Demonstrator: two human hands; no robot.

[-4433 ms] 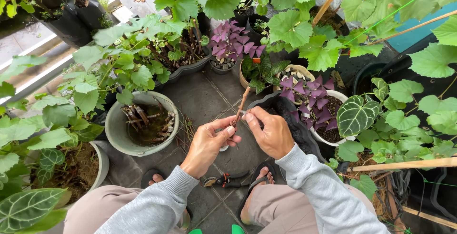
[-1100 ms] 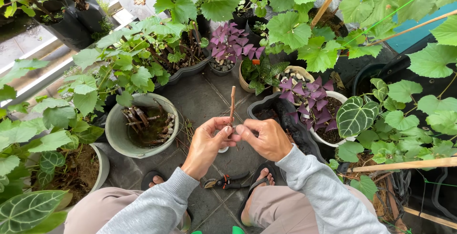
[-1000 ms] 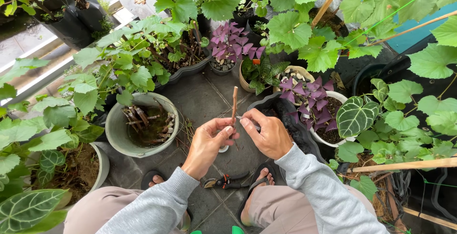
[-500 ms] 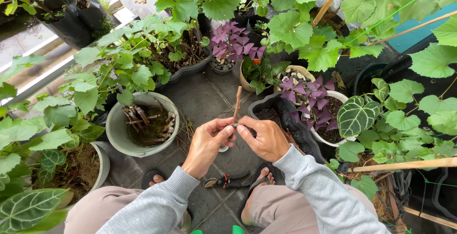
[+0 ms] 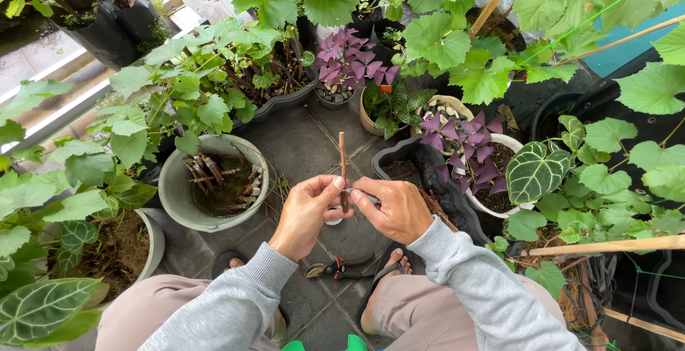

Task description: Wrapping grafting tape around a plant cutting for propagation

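Note:
My left hand (image 5: 305,212) pinches the lower part of a thin brown stem cutting (image 5: 342,160), which stands nearly upright above my fingers. My right hand (image 5: 397,208) is pressed against the same spot from the right, fingertips closed on the cutting's base, with something small and pale between them that I cannot make out. Both hands hover over dark floor tiles between my knees. A grey round pot (image 5: 175,195) holding water and several more brown cuttings stands to the left of my hands.
Red-handled pruning shears (image 5: 341,270) lie on the tiles between my sandalled feet. A black planter bag (image 5: 446,192) sits just right of my hands. Pots of purple-leaved plants (image 5: 462,148), vine leaves and bamboo stakes (image 5: 606,246) crowd all sides.
The cutting has swung from leaning right to nearly upright and shifted slightly left. My hands stay together at its base, the right fingers reworking their grip.

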